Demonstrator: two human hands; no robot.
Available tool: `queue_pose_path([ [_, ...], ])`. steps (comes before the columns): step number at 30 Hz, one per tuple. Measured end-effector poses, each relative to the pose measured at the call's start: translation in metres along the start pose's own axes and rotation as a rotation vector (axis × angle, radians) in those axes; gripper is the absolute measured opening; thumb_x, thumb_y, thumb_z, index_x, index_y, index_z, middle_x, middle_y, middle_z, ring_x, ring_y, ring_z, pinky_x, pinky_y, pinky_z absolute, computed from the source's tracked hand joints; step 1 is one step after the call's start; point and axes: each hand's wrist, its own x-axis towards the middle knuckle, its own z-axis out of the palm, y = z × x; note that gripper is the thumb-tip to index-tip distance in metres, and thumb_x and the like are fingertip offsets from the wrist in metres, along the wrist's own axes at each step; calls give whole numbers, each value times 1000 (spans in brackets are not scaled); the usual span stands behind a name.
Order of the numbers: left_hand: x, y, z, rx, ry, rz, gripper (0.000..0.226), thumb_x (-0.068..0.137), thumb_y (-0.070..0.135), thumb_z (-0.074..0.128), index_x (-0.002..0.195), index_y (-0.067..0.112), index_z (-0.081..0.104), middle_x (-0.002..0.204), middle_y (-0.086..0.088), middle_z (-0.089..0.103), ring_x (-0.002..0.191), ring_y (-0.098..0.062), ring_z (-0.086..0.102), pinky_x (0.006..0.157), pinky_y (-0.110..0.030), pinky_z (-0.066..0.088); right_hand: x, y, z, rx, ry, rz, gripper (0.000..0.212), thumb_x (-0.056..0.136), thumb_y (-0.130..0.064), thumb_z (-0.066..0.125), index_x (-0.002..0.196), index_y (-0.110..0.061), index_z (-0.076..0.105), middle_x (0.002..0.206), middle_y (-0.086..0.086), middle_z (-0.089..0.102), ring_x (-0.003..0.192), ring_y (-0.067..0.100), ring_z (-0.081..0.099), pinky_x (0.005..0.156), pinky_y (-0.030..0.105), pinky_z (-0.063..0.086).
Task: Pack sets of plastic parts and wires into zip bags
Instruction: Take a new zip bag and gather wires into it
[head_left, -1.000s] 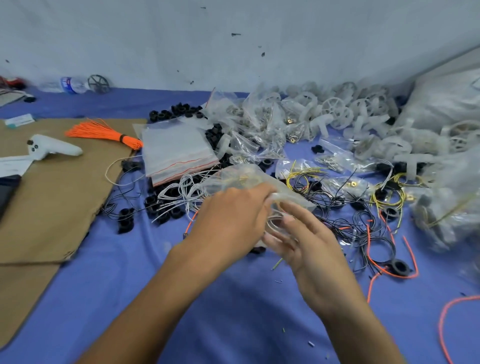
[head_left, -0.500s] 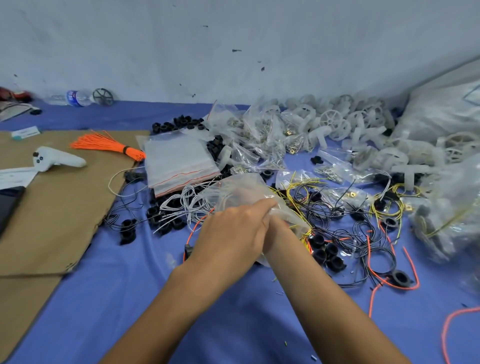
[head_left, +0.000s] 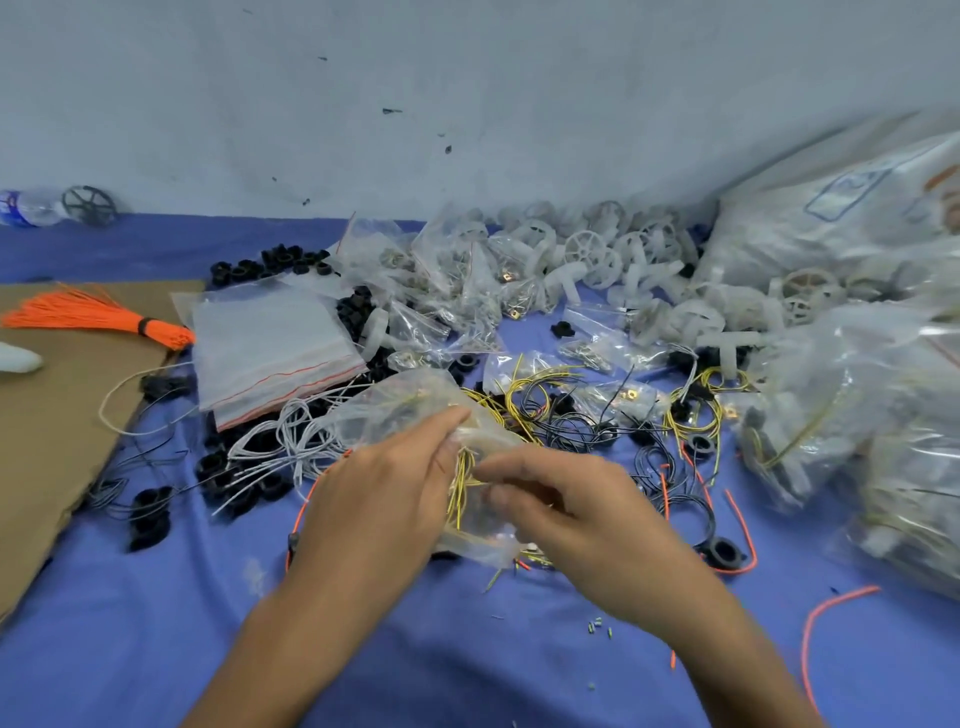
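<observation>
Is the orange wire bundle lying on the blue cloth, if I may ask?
No, the orange bundle lies on the brown cardboard at the left.

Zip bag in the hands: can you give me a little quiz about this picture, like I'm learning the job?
1. True or false: the orange wire bundle lies on the brown cardboard.
2. The wires inside the zip bag that the left hand grips are: A green, B yellow, C pink.
3. Fill in: the spoked wheels piled by the wall are ___ in colour.
Key: 1 true; 2 B; 3 white.
</observation>
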Motion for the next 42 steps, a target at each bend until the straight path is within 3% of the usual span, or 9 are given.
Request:
queue_pose_path([
  [4, 0, 1, -2, -23, 9, -3, 43, 94, 44, 36, 130, 40, 59, 90, -2, 74, 85, -34, 66, 69, -43, 52, 19, 32, -57, -35, 227, 134, 12, 92, -24, 62, 97, -31, 71, 75, -13, 70, 69, 10, 63, 70, 37, 55],
  [7, 0, 4, -3, -24, -3, -7, 43, 94, 46, 35, 131, 41, 58, 90, 0, 74, 85, -32, 66, 70, -42, 51, 73, 58, -76, -158, 268, 190, 16, 94, -24, 60, 106, -27, 70, 96, -12, 71, 90, 8, 66, 84, 33, 53],
  [14, -5, 3, -5, 25, -32, -41, 42, 97, 49, 30, 135, 52, 47, 106, 12, 72, 94, -23, 66, 72, -38, 50, 207, 136, -51, -564, -126, 379, 42, 96, -22, 51, 134, -2, 53, 137, 16, 55, 124, 35, 52, 99, 41, 46],
  [18, -5, 2, -11, 9, -50, -59, 46, 94, 54, 27, 135, 54, 45, 109, 20, 69, 92, -16, 66, 72, -39, 51, 223, 156, -44, -740, -283, 438, 29, 86, -34, 59, 69, -11, 52, 78, 13, 53, 71, 28, 49, 67, 35, 39],
  [26, -6, 4, -9, 42, -89, -78, 41, 99, 46, 36, 138, 54, 43, 113, 17, 69, 100, -18, 64, 78, -36, 49, 195, 142, -98, -911, 48, 340, 33, 95, -15, 50, 65, -11, 36, 75, 11, 47, 71, 27, 46, 63, 32, 35],
  [30, -6, 6, -8, 12, -79, -67, 40, 99, 45, 37, 137, 49, 47, 101, 8, 72, 94, -22, 64, 75, -37, 48, 168, 114, -130, -574, 314, 414, 26, 102, -30, 43, 100, -4, 46, 92, 16, 60, 84, 34, 60, 78, 43, 50],
  [34, 2, 6, -7, -12, -5, -33, 36, 100, 42, 43, 133, 43, 55, 94, 0, 74, 90, -30, 66, 73, -40, 49, 115, 75, -138, 365, 471, 324, 16, 104, -20, 46, 102, -4, 46, 100, 21, 67, 81, 31, 71, 72, 44, 61],
  [37, 10, 4, -4, -24, 25, -28, 33, 100, 40, 47, 132, 38, 58, 111, 2, 73, 102, -29, 65, 80, -40, 51, 61, 51, -118, 766, 464, 189, 15, 101, -10, 49, 114, -5, 48, 101, 19, 67, 86, 30, 71, 71, 35, 60],
  [42, 15, 7, 1, -34, 96, 3, 28, 100, 39, 50, 124, 36, 62, 89, 0, 73, 86, -28, 66, 66, -34, 42, -20, 24, -46, 1147, 258, 46, 20, 86, -5, 65, 99, -7, 50, 110, 27, 65, 97, 40, 68, 84, 46, 57],
])
